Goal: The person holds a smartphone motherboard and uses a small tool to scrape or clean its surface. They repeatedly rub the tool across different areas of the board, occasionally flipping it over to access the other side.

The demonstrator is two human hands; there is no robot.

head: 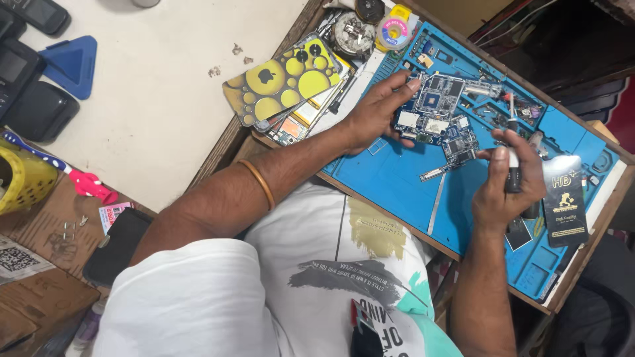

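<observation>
My left hand (376, 114), with a bangle on its forearm, lies over the left edge of a blue circuit board (438, 106) and holds it down with the fingers. The board rests on a blue work mat (397, 177). A smaller board piece with a flat ribbon (456, 149) hangs off its lower side. My right hand (501, 188) is closed around a black-handled screwdriver (513, 162). The screwdriver stands upright to the right of the board, its tip toward the mat's far compartments.
A phone back cover with yellow circles (281, 79) lies on a stack of parts left of the mat. A black flat packet (565, 201) sits on the mat's right side. Tape spools (395, 30), a blue triangular pick (69, 63), dark phones (40, 109) and a yellow basket (23, 182) surround the bench.
</observation>
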